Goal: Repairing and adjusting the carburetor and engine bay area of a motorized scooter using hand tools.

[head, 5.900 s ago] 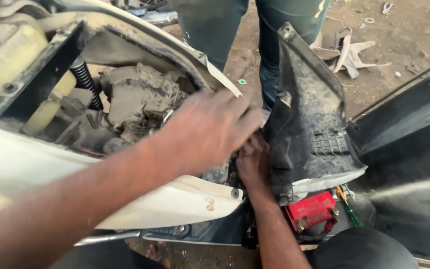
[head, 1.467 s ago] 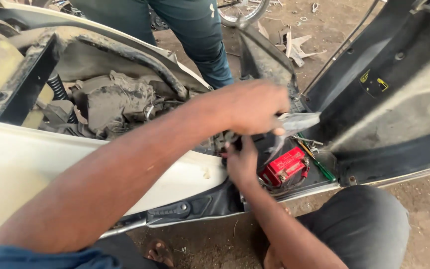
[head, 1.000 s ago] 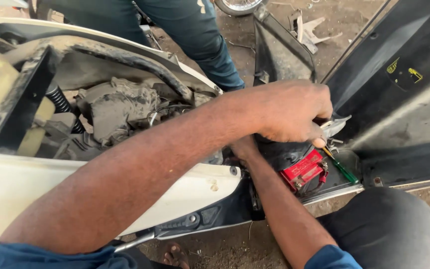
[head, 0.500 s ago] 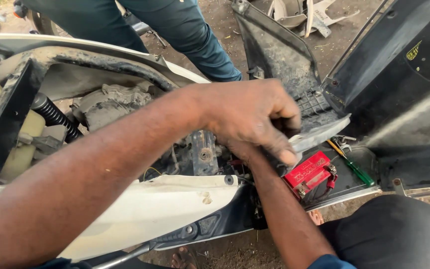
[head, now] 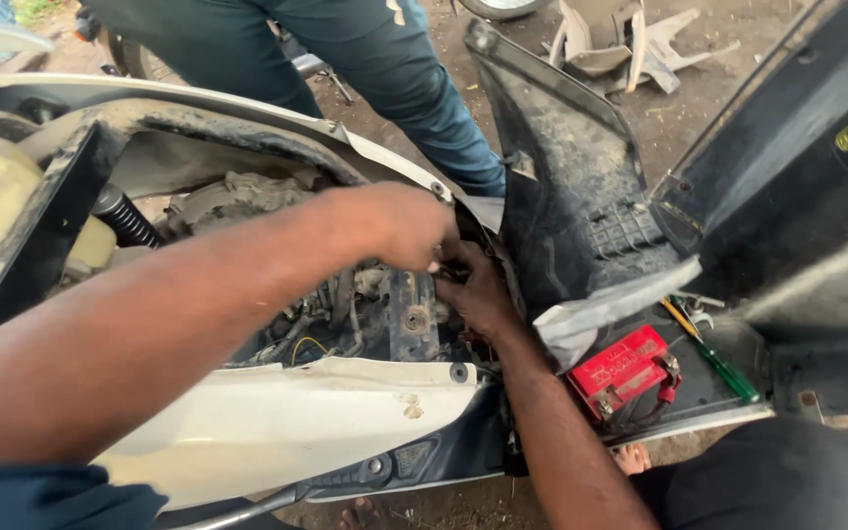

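I look down into an opened scooter body (head: 277, 432) with white side panels and a dusty engine bay (head: 345, 304). My left hand (head: 399, 226) reaches across the frame, fingers curled at the dirty parts by the bay's right edge. My right hand (head: 478, 294) comes up from below and meets it at the same spot, fingers tucked in among the wires. What either hand grips is hidden by the fingers. A black plastic panel (head: 571, 216) stands tilted up just right of both hands.
A red battery (head: 625, 368) lies in the floor tray with a green-handled screwdriver (head: 723, 358) beside it. Another person's legs in blue trousers (head: 385, 69) stand behind the scooter. A coiled black spring (head: 125, 216) and a yellowish tank (head: 2, 206) sit at left. Scrap pieces (head: 630, 39) lie on the dirt.
My left hand has pulled back from the black panel near the battery into the engine bay, beside my right hand. The camera has shifted and the view has moved left.
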